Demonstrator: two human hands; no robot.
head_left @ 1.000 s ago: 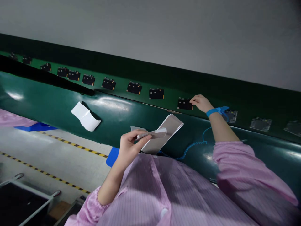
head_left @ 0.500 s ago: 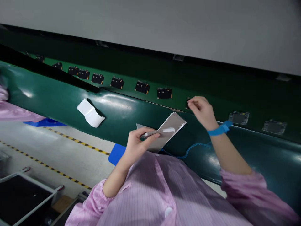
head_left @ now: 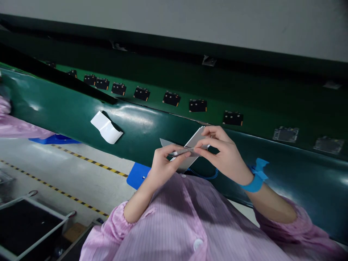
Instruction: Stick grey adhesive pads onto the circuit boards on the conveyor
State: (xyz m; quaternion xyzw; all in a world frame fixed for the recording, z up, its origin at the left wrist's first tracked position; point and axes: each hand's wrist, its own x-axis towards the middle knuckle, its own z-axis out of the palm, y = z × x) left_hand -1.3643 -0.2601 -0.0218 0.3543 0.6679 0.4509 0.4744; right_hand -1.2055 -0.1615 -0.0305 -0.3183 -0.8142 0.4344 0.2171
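My left hand [head_left: 163,163] is closed around a grey stack of sheets [head_left: 196,137] and a thin white strip [head_left: 181,151], held above my lap at the bench's near edge. My right hand [head_left: 221,154] has its fingers pinched on the same strip and stack, touching the left fingertips. A blue wrist strap [head_left: 254,177] with a coiled blue cord [head_left: 202,175] is on my right wrist. A row of small dark circuit boards [head_left: 233,118] lies on the green belt [head_left: 261,105] behind my hands.
A curled white sheet [head_left: 106,127] lies on the glossy green bench [head_left: 67,108] to the left. Two lighter boards [head_left: 285,134] sit on the belt at right. Another person's pink sleeve [head_left: 16,125] shows at far left. A dark cart [head_left: 24,224] stands on the floor.
My right hand left the dark board on the belt and came back to the stack, where it now pinches the strip. The view shifted slightly, and the boards appear further left.
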